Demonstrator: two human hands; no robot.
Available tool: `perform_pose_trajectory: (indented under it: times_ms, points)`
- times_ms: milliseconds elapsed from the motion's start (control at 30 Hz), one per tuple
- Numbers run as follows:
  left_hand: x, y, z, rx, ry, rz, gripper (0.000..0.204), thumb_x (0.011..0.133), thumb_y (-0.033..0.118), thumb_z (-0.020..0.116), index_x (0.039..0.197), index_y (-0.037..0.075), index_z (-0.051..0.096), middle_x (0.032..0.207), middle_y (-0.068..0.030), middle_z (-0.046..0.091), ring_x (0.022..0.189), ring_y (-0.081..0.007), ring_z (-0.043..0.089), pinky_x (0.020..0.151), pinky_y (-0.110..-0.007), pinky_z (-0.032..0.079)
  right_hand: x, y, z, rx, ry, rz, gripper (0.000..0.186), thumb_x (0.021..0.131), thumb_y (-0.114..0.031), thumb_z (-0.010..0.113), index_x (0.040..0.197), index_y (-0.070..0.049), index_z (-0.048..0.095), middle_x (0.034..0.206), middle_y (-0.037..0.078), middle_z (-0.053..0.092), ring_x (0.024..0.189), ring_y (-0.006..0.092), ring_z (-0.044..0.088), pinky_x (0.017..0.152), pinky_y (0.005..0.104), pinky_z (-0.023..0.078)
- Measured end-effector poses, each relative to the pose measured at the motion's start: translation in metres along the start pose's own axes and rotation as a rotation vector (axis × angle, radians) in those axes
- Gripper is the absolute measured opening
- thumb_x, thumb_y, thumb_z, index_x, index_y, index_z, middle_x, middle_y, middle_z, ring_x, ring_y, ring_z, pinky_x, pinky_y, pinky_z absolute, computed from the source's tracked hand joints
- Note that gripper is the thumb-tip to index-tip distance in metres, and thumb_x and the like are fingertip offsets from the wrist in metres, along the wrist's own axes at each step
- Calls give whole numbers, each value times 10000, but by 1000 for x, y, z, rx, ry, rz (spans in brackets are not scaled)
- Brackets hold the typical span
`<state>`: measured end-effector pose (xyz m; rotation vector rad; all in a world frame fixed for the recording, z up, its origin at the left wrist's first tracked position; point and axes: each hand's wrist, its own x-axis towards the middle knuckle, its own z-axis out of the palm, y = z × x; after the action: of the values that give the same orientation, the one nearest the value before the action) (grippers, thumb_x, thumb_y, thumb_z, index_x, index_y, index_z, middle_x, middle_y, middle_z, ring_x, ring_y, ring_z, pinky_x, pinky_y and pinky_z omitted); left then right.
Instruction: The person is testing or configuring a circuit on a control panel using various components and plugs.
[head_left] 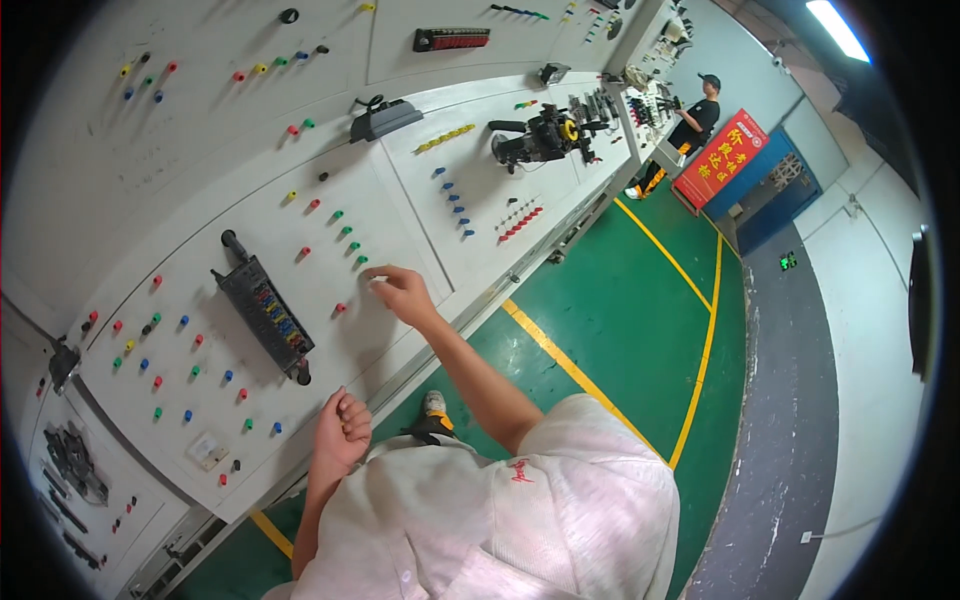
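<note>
My right hand (pixel 402 294) is over the white panel (pixel 345 365), its thumb and fingertips pinched together. A small pale bit shows at the fingertips, too small to name. Close to those fingertips is a green socket (pixel 361 259), with a red socket (pixel 340 308) a little to the left and nearer. My left hand (pixel 343 430) is curled into a fist by the panel's near edge, and whatever it may hold is hidden by the fingers. Left of both hands, a black fuse box (pixel 262 312) with coloured fuses lies on the panel.
Several coloured sockets dot the panel's left part. Farther right stand a black mechanical assembly (pixel 545 138) and rows of blue plugs (pixel 453 197) and red ones (pixel 518 226). A person (pixel 697 125) stands at the far end beside a red sign (pixel 722 160). Yellow lines cross the green floor (pixel 620 300).
</note>
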<state>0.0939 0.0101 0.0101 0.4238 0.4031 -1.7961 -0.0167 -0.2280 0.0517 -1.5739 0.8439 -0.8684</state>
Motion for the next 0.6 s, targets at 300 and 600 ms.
perform_pose_trajectory:
  times_ms: [300,600]
  points:
    - [-1,1,2,-43,-76,-36,344,982,255,503,679,128,403,593,41,284,480,-72,259,392,-211,205,6,-4,-6,51,-17,-12,389,799,-66,627,1187,-41,650,613,-7,517,546,62,430,509,258,376]
    - [-5,1,5,10,1,8,346,990,254,490,681,128,398,602,40,293,493,-75,258,392,-220,201,5,-6,0,51,86,-47,332,791,-102,644,1114,-37,691,613,-7,522,552,67,437,509,260,377]
